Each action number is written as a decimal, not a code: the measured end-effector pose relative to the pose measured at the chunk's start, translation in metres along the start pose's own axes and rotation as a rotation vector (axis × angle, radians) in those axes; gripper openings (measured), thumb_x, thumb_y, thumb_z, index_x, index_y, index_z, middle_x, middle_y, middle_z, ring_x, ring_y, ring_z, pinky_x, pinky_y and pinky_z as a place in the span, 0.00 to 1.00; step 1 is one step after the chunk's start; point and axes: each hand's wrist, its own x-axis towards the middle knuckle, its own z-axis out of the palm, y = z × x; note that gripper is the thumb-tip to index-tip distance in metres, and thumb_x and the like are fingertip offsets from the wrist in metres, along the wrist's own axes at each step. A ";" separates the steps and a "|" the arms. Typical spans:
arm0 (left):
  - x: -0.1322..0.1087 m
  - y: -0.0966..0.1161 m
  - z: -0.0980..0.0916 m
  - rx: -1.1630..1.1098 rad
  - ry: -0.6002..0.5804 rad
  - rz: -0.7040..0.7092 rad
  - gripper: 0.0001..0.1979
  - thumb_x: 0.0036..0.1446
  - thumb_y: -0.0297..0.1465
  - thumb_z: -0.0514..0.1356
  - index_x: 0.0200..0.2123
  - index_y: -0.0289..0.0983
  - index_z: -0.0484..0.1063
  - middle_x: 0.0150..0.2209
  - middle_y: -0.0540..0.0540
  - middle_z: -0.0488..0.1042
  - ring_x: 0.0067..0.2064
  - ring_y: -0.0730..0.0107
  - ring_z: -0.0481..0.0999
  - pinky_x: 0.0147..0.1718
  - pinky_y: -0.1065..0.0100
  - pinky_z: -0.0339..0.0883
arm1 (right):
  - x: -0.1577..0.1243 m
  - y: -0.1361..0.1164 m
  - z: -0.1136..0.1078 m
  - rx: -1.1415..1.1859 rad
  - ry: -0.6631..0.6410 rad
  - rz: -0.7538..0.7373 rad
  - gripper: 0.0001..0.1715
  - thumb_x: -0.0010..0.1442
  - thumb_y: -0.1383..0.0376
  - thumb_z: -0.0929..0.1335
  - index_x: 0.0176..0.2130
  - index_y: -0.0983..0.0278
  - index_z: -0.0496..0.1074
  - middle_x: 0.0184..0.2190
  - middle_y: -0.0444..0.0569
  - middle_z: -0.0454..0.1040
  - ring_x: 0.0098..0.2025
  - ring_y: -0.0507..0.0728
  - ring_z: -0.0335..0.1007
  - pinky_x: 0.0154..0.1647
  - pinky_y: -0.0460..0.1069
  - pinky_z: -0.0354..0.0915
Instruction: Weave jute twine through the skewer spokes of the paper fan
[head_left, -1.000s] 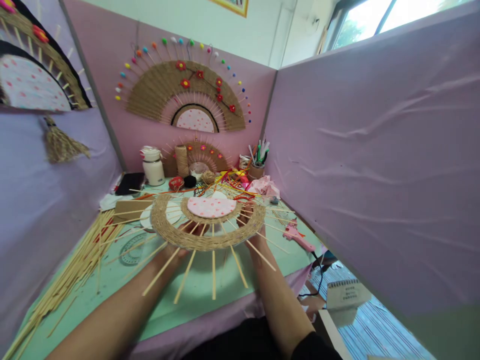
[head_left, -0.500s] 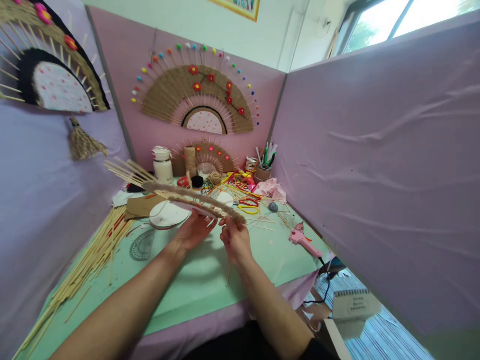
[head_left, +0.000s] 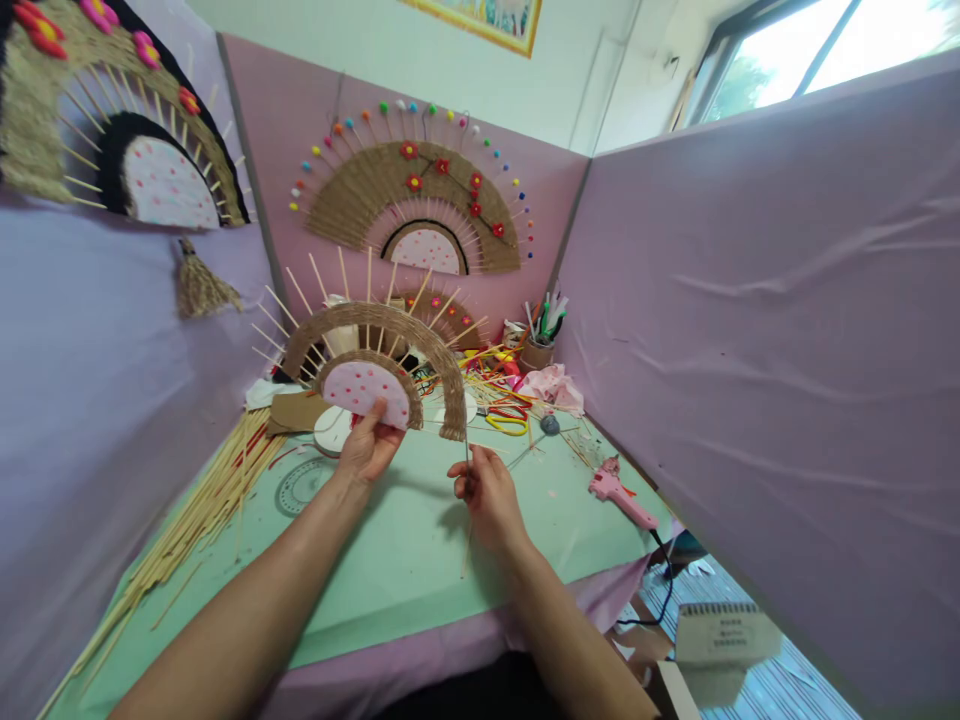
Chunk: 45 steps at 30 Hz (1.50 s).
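Observation:
A half-round woven fan [head_left: 375, 345] of jute cord on thin wooden sticks stands upright above the green table top [head_left: 390, 560]. Its centre is a pink dotted half disc [head_left: 360, 385]. My left hand [head_left: 369, 448] is closed on the lower edge of that disc and holds the fan up. My right hand [head_left: 484, 490] is closed on a thin strand or stick [head_left: 466, 450] that runs up to the fan's right end. The strand's lower end reaches down past my wrist.
A bundle of long sticks [head_left: 195, 520] lies along the table's left side. A pink glue gun [head_left: 619, 492] rests at the right edge. Cord spools, coloured strips, a pen cup [head_left: 536, 350] and a white round disc [head_left: 330, 430] crowd the back. Finished fans hang on the purple partitions.
The fan lay flat over both hands a second ago. It was tipped on edge and now stands upright in my left hand. My right hand has let go of the rim and pinches the strand.

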 end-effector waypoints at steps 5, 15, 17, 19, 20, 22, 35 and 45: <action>0.006 0.007 -0.002 0.005 -0.005 0.051 0.22 0.58 0.15 0.56 0.50 0.43 0.71 0.39 0.49 0.81 0.33 0.75 0.80 0.38 0.72 0.75 | -0.007 -0.013 -0.026 -0.289 -0.010 -0.100 0.18 0.52 0.53 0.71 0.34 0.63 0.67 0.21 0.43 0.73 0.21 0.49 0.61 0.23 0.45 0.57; 0.008 0.009 -0.002 0.013 0.012 0.026 0.21 0.59 0.16 0.55 0.51 0.41 0.72 0.38 0.48 0.81 0.31 0.75 0.80 0.36 0.73 0.75 | 0.006 -0.038 -0.063 -0.596 0.196 -0.422 0.15 0.54 0.55 0.69 0.34 0.64 0.74 0.22 0.42 0.68 0.26 0.52 0.62 0.28 0.47 0.58; 0.006 0.008 0.000 0.016 0.020 0.020 0.22 0.59 0.16 0.54 0.52 0.41 0.71 0.38 0.48 0.81 0.32 0.75 0.80 0.37 0.73 0.75 | 0.008 -0.035 -0.066 -0.599 0.203 -0.425 0.15 0.54 0.54 0.69 0.34 0.64 0.75 0.23 0.43 0.69 0.27 0.53 0.63 0.30 0.47 0.59; 0.006 0.007 0.000 0.022 0.028 0.018 0.21 0.59 0.16 0.54 0.52 0.41 0.71 0.38 0.48 0.81 0.31 0.75 0.80 0.38 0.72 0.75 | 0.010 -0.032 -0.068 -0.605 0.178 -0.411 0.15 0.54 0.55 0.69 0.33 0.64 0.75 0.23 0.43 0.69 0.27 0.53 0.64 0.31 0.48 0.60; 0.006 0.006 0.000 0.026 0.028 0.019 0.21 0.60 0.16 0.54 0.52 0.41 0.71 0.38 0.48 0.81 0.31 0.75 0.80 0.38 0.72 0.75 | 0.010 -0.030 -0.068 -0.610 0.159 -0.399 0.14 0.53 0.55 0.69 0.32 0.64 0.75 0.23 0.43 0.69 0.27 0.53 0.64 0.31 0.48 0.60; 0.007 0.006 -0.001 0.035 0.021 0.033 0.20 0.60 0.16 0.54 0.50 0.41 0.72 0.36 0.49 0.81 0.32 0.75 0.80 0.39 0.72 0.75 | 0.010 -0.028 -0.068 -0.626 0.122 -0.376 0.14 0.52 0.55 0.70 0.30 0.64 0.75 0.23 0.44 0.70 0.28 0.53 0.64 0.31 0.48 0.60; 0.009 0.009 0.001 0.056 0.021 0.146 0.22 0.57 0.15 0.57 0.51 0.43 0.72 0.40 0.49 0.81 0.36 0.75 0.80 0.42 0.71 0.74 | -0.015 -0.018 -0.035 -0.875 0.060 -0.605 0.09 0.60 0.61 0.66 0.33 0.61 0.75 0.29 0.48 0.74 0.31 0.55 0.68 0.33 0.49 0.61; 0.001 -0.008 0.000 0.034 0.058 -0.018 0.19 0.59 0.16 0.55 0.51 0.37 0.72 0.39 0.45 0.81 0.33 0.74 0.80 0.40 0.71 0.75 | 0.001 0.012 -0.028 -0.918 -0.170 -0.418 0.12 0.58 0.62 0.65 0.32 0.64 0.76 0.28 0.47 0.75 0.31 0.54 0.68 0.34 0.47 0.62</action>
